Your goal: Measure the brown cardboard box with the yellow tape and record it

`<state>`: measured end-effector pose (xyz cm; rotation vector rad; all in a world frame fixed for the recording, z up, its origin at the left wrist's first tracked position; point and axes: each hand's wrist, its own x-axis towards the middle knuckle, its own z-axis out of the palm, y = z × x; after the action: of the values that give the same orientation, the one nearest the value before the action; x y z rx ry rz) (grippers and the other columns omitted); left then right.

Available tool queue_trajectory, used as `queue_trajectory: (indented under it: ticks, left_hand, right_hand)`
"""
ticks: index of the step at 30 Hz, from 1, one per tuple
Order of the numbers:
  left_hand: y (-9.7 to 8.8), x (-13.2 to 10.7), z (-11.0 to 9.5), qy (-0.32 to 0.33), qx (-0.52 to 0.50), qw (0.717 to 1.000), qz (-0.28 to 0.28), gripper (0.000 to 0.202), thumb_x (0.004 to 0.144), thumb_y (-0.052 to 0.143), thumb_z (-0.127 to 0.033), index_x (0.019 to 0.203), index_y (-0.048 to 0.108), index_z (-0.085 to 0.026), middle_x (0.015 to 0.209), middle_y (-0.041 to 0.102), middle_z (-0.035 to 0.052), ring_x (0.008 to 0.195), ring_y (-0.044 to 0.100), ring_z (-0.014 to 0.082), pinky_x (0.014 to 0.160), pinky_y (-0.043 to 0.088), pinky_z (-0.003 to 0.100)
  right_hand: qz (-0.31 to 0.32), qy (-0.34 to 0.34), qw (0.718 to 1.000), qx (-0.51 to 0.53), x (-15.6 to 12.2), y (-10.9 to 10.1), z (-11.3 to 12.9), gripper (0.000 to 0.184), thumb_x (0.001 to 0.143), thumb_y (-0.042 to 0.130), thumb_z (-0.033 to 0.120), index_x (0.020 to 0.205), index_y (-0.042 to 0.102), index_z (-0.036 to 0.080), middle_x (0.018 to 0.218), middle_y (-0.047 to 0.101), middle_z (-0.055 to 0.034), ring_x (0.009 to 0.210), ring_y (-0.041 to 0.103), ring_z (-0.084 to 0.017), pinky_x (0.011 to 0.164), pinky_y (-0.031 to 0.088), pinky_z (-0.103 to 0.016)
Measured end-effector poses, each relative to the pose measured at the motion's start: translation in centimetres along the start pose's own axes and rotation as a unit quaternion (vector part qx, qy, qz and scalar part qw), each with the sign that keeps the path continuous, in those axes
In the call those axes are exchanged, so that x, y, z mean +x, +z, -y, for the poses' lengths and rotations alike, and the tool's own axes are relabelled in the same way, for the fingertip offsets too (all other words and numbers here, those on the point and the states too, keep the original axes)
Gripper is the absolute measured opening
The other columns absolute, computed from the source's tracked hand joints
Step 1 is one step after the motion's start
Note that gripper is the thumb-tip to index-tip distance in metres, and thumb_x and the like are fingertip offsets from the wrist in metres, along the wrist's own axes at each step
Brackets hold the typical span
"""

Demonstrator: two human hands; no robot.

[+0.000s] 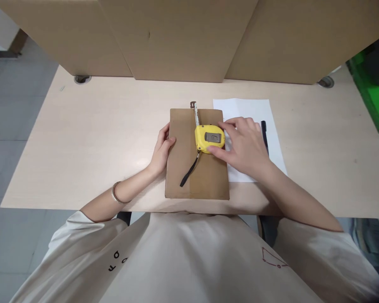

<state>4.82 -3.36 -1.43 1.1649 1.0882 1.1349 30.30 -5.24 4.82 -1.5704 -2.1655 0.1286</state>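
Note:
A closed brown cardboard box [208, 179] rests on the table near its front edge. My left hand [161, 150] grips the box's left side, thumb on top and fingers along the side wall. On top of the box lies a yellow tape measure [209, 139], its belt clip facing up. Thumb and fingers of my right hand [243, 143] hold the tape measure's right end. A short length of blade [196, 114] is drawn out, its metal hook just past the box's far edge. From the case a black wrist strap [189, 171] trails towards me over the box.
A white sheet of paper [246, 107] lies on the table [97, 139], partly beneath the box and my right hand. On it is a black pen [264, 132], half hidden by that hand. Tall cardboard panels [183, 42] stand along the far side, near two round cable holes.

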Motion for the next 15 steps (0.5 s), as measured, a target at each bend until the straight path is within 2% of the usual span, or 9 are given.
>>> queue_trajectory:
  ticks: [2, 4, 6, 9, 12, 15]
  left_hand:
    - [0.0, 0.0, 0.0, -0.001, 0.001, 1.0, -0.004, 0.052, 0.091, 0.062, -0.046, 0.139, 0.052, -0.028, 0.158, 0.056, 0.008, 0.15, 0.049, 0.0287, 0.121, 0.045, 0.044]
    - [-0.1, 0.0, 0.0, -0.003, 0.003, 1.0, -0.004, 0.054, 0.09, 0.063, -0.047, 0.14, 0.052, -0.028, 0.159, 0.055, 0.0079, 0.151, 0.048, 0.0293, 0.122, 0.045, 0.045]
    - [-0.2, 0.0, 0.1, -0.005, 0.005, 1.0, -0.002, 0.055, 0.091, 0.062, -0.049, 0.141, 0.051, -0.029, 0.16, 0.054, 0.0078, 0.151, 0.047, 0.0298, 0.123, 0.044, 0.045]
    - [-0.2, -0.1, 0.2, -0.004, 0.003, 1.0, 0.001, 0.054, 0.092, 0.062, -0.05, 0.142, 0.052, -0.03, 0.161, 0.053, 0.0074, 0.152, 0.047, 0.0294, 0.123, 0.043, 0.045]
    - [0.0, -0.1, 0.1, -0.001, -0.005, 1.0, 0.0, 0.052, 0.093, 0.063, -0.049, 0.14, 0.054, -0.03, 0.16, 0.055, 0.007, 0.152, 0.049, 0.0288, 0.124, 0.044, 0.046]
    - [0.1, 0.0, 0.2, -0.001, -0.006, 1.0, 0.009, 0.055, 0.093, 0.065, -0.051, 0.143, 0.053, -0.03, 0.164, 0.052, 0.0073, 0.155, 0.046, 0.0295, 0.128, 0.041, 0.048]
  right_hand:
    - [0.009, 0.003, 1.0, 0.002, 0.8, 0.3, 1.3, 0.072, 0.084, 0.064, 0.082, 0.112, 0.072, 0.016, 0.114, 0.064, -0.0191, 0.111, 0.057, -0.04, 0.1, 0.044, -0.059]
    - [0.022, 0.012, 0.999, 0.019, 1.0, 0.5, 2.0, 0.066, 0.084, 0.069, 0.076, 0.111, 0.069, 0.016, 0.113, 0.064, -0.0189, 0.112, 0.057, -0.041, 0.1, 0.045, -0.06]
    - [0.041, 0.029, 0.997, 0.057, 0.7, 0.5, 2.2, 0.064, 0.084, 0.073, 0.069, 0.119, 0.064, 0.017, 0.117, 0.065, -0.018, 0.115, 0.058, -0.04, 0.102, 0.046, -0.06]
    - [0.053, 0.079, 0.984, 0.153, -0.2, 0.6, 2.3, 0.074, 0.08, 0.081, 0.062, 0.133, 0.052, 0.019, 0.126, 0.063, -0.0167, 0.121, 0.059, -0.038, 0.103, 0.05, -0.055]
    - [0.052, 0.106, 0.959, 0.257, -0.9, 0.9, 2.4, 0.083, 0.08, 0.083, 0.056, 0.143, 0.042, 0.023, 0.141, 0.057, -0.0164, 0.128, 0.06, -0.034, 0.105, 0.054, -0.049]
    - [0.07, 0.105, 0.928, 0.351, -1.0, 1.2, 2.1, 0.084, 0.087, 0.077, 0.055, 0.153, 0.036, 0.023, 0.155, 0.049, -0.0167, 0.142, 0.055, -0.031, 0.117, 0.05, -0.048]
